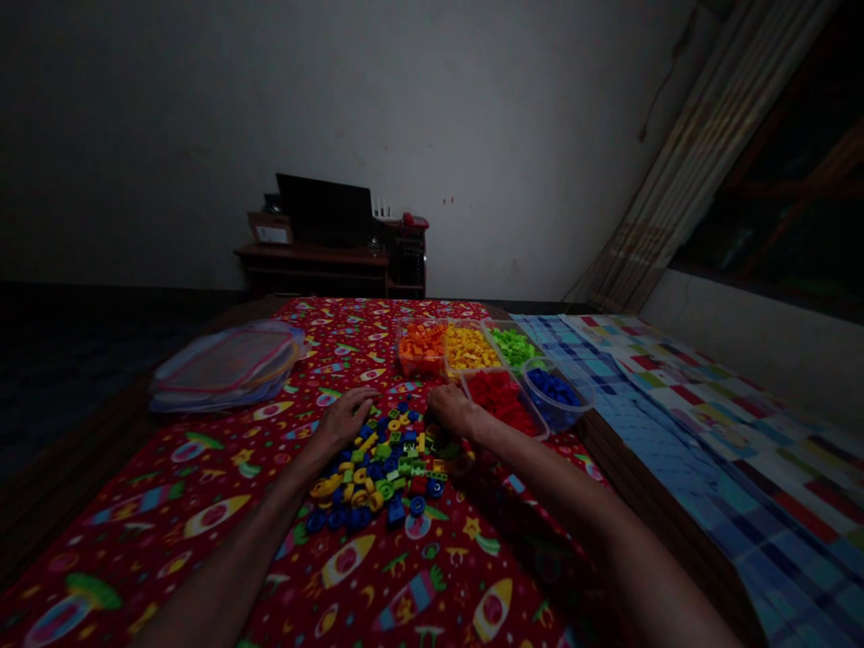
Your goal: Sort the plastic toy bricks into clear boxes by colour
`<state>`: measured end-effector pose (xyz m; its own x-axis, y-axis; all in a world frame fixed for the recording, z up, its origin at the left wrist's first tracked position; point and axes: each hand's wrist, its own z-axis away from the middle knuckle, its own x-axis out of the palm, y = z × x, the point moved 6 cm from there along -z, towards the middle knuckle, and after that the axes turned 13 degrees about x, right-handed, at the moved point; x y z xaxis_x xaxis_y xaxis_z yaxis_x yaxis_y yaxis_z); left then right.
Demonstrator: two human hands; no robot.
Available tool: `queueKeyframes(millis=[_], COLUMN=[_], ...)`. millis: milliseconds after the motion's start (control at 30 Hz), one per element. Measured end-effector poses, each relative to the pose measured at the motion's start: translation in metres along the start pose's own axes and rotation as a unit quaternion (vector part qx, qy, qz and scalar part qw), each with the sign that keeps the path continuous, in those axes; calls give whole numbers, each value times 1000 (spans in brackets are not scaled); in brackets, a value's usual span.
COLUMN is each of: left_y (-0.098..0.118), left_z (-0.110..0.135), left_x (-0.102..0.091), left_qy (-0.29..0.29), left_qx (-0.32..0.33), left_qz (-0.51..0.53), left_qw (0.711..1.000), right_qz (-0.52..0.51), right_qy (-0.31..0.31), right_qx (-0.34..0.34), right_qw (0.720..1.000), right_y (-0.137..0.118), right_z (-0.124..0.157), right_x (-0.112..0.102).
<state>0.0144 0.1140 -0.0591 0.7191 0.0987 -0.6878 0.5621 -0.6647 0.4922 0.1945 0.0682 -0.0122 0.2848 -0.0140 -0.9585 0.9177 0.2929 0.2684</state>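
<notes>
A loose pile of toy building bricks (388, 468) in blue, yellow and green, with a little red, lies on a red patterned cloth (418, 598). At the pile's far left edge my left hand (346, 419) rests low with its fingers stretched out and apart, holding nothing that I can see. My right hand (451, 408) is at the far right edge of the pile, beside the red brick container. Its fingers are curled downward and closed; whatever they hold, if anything, is hidden.
Beyond my right hand stand clear containers of orange bricks (422, 346), yellow bricks (469, 347), green bricks (513, 346), red bricks (498, 396) and blue bricks (552, 387). Stacked plastic lids (226, 364) lie at left. A desk with a monitor (325, 209) stands against the wall.
</notes>
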Motion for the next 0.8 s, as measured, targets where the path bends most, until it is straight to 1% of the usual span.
queueKeyframes(millis=[67, 133, 233, 300, 333, 400, 467, 500, 567, 633, 733, 800], left_y=[1, 1, 1, 1, 1, 2, 4, 4, 5, 5, 4, 4], left_z=[0, 0, 0, 0, 1, 1, 1, 1, 1, 1, 1, 1], left_x=[0, 0, 0, 0, 0, 0, 0, 0, -1, 0, 0, 1], left_qy=[0, -1, 7, 11, 10, 4, -4, -7, -9, -13, -12, -9], left_qx=[-2, -6, -13, -15, -16, -15, -14, -12, -9, -8, -11, -12], left_qz=[8, 12, 14, 16, 18, 18, 17, 16, 14, 12, 10, 9], left_qw=[1000, 1000, 1000, 1000, 1000, 1000, 1000, 1000, 1000, 1000, 1000, 1000], right_qz=[-5, -38, -146, -222, -257, -320, -363, -371, -360, -333, -315, -309], right_qy=[6, 28, 94, 113, 107, 75, 48, 39, 25, 33, 56, 44], right_qx=[-9, -25, -60, -65, -62, -49, -32, -21, -5, -14, -65, -111], right_qw=[1000, 999, 983, 966, 959, 943, 930, 927, 933, 942, 945, 944], right_y=[0, -1, -1, 0, 1, 4, 9, 12, 16, 17, 8, -5], right_z=[9, 21, 35, 39, 37, 32, 26, 24, 22, 23, 29, 33], right_x=[2, 4, 0, -6, -9, -15, -20, -21, -19, -16, -12, -9])
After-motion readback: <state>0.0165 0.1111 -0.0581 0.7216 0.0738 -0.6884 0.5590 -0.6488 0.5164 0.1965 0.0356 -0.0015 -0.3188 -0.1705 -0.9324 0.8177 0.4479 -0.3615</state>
